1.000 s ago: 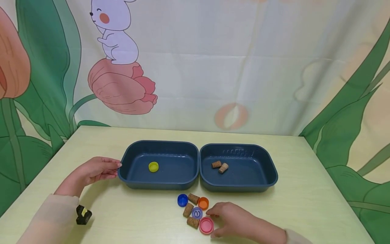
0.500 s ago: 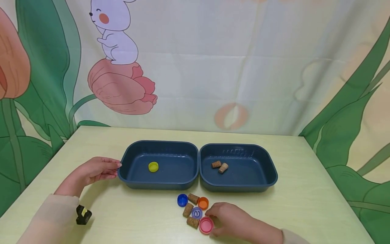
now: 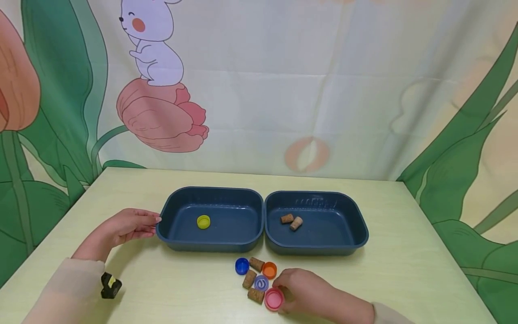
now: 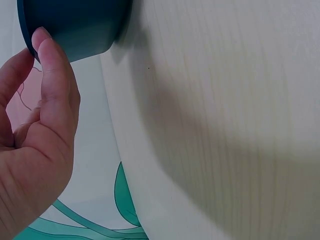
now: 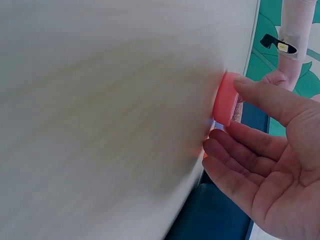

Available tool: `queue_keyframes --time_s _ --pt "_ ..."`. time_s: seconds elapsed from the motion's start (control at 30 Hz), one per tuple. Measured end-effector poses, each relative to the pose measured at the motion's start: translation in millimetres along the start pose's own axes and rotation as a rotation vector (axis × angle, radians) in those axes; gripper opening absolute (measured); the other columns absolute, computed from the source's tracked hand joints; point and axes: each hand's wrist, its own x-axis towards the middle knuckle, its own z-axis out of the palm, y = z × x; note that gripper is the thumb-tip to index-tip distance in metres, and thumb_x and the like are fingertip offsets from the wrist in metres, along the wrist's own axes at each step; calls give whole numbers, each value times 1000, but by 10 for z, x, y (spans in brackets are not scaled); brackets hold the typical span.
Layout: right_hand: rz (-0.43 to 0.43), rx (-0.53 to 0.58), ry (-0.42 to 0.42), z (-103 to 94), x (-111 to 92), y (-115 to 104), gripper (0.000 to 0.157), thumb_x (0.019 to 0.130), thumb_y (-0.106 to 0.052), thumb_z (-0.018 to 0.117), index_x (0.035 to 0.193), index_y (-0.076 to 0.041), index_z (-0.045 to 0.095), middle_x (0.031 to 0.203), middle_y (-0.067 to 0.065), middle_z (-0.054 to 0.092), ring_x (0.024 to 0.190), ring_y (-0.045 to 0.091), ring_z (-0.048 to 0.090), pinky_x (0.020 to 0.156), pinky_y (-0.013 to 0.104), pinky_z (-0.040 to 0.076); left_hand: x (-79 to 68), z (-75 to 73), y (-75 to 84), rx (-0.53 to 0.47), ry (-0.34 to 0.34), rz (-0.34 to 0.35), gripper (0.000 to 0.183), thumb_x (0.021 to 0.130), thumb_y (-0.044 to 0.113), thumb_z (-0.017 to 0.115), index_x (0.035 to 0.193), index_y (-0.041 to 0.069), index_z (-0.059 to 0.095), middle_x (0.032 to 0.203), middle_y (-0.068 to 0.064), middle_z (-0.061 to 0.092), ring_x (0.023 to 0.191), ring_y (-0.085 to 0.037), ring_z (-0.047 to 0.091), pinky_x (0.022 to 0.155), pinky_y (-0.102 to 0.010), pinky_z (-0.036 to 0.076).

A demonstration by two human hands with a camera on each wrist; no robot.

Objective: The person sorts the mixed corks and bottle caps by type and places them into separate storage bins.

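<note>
In the head view, my left hand [image 3: 131, 227] is at the left end of the left dark blue tray [image 3: 218, 247]. In the left wrist view, its thumb and fingertip pinch the rim of that tray [image 4: 80, 30]. A yellow bottle cap [image 3: 203, 222] lies inside. My right hand [image 3: 305, 292] pinches a pink bottle cap [image 3: 274, 299] at the table, thumb on one side and a finger on the other; the right wrist view shows the pink cap [image 5: 226, 99] on edge. Beside it lie a purple cap [image 3: 261, 283], an orange cap [image 3: 269, 270] and a blue cap [image 3: 242, 266].
Wine corks [image 3: 256, 295] are mixed among the caps in front of the trays. The right dark blue tray [image 3: 315, 250] touches the left one and holds two corks [image 3: 296, 223]. Behind the pale wooden table [image 3: 404, 270] hangs a printed curtain [image 3: 259, 99].
My right thumb and finger have closed in on the pink cap, the hand shifting slightly left. My left hand stays at the tray, and the other caps and corks lie as before.
</note>
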Motion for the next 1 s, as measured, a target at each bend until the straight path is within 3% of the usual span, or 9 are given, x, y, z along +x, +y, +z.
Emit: queue_keyframes --time_s 0.33,0.53,0.73,1.0 --pt "-32 15 24 -48 -14 22 34 79 -19 87 109 -6 76 101 1 76 82 2 58 84 23 57 16 -12 -10 6 -5 8 38 105 17 58 132 -11 57 85 7 74 78 -6 71 76 -20 63" --pt "-23 79 30 -139 -43 36 34 80 -18 85 111 -6 76 98 -1 76 78 2 56 75 18 54 13 -7 -13 0 -6 1 39 104 17 59 132 -11 56 85 7 74 78 -6 71 76 -20 63" --pt "-79 143 37 -360 -79 41 31 83 -18 83 112 -9 76 95 -4 75 79 4 61 71 16 52 9 -6 -1 10 -12 10 39 105 15 58 132 -12 55 84 7 73 77 -5 70 76 -19 62" --pt "-111 132 54 -738 -44 4 30 84 -18 83 112 -10 76 96 -5 76 82 5 65 75 16 55 8 -2 5 12 -10 2 39 105 15 57 133 -13 54 84 7 73 77 -4 70 76 -19 62"
